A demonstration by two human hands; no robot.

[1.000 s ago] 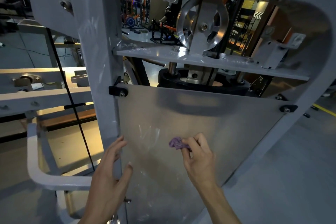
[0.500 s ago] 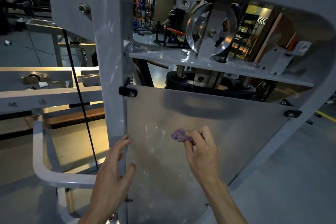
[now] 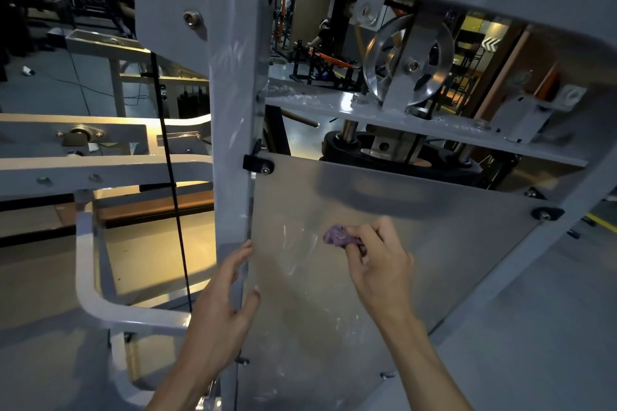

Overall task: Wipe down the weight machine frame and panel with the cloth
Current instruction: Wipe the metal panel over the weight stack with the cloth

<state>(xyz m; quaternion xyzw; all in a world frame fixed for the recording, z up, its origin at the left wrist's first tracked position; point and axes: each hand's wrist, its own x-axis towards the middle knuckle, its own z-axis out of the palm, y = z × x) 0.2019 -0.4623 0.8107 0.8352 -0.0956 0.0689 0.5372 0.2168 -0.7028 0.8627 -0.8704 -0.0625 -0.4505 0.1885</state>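
Observation:
A crumpled purple cloth point(image 3: 339, 235) is pressed against the silvery metal panel point(image 3: 434, 243) of the weight machine, pinched in my right hand point(image 3: 377, 260). White streaks show on the panel just left of the cloth. My left hand point(image 3: 223, 307) rests flat with fingers spread on the grey upright post of the frame point(image 3: 233, 110), its thumb over the panel's left edge. The panel is held by black brackets at its upper corners.
Above the panel a grey cross plate point(image 3: 334, 103) carries a metal pulley wheel point(image 3: 407, 63) and black weight parts. A black cable point(image 3: 170, 177) runs down left of the post, past white tubular bars point(image 3: 90, 277). Grey floor lies to the right; other gym equipment stands behind.
The view has shifted so the machine sits further right. My right hand and the cloth have moved slightly up the panel; my left hand stays on the post.

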